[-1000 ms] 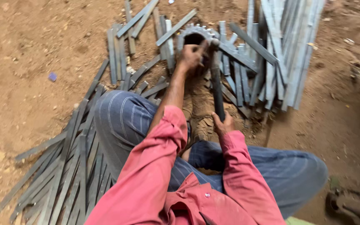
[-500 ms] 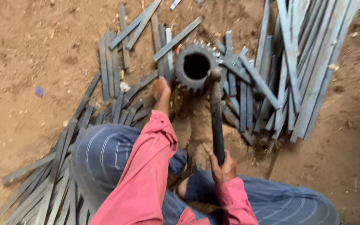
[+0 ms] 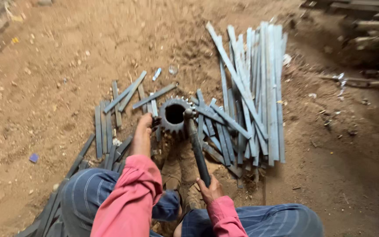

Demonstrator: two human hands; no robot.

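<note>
Toothed dark steel gear ring (image 3: 174, 115) with a round hollow middle lies on the sandy brown dirt floor (image 3: 58, 66), right in front of your boots and between two spreads of flat grey metal strips. Your left hand (image 3: 145, 125) reaches forward at the end of a pink sleeve (image 3: 130, 197) and rests at the left edge of that ring, the fingers curled down around a short strip piece beside the teeth; the blur keeps you from telling how tightly they close. Your right hand (image 3: 210, 189) sits low and close to your body, wrapped shut around the near end of a long dark metal hammer (image 3: 197, 149), whose head lies against the right rim of the gear ring. Your worn brown boots (image 3: 178, 177) are planted together on the dirt just behind the ring, between your knees in blue striped trousers (image 3: 259, 219). To the right, a bundle of long grey metal strips (image 3: 259, 87) fans away from you, with shorter cut pieces lying crosswise near the ring. To the left, short grey strip offcuts (image 3: 110, 118) lie scattered, and more of them trail down beside your left knee. A small purple scrap (image 3: 33, 157) lies well apart on the dirt at the left.
</note>
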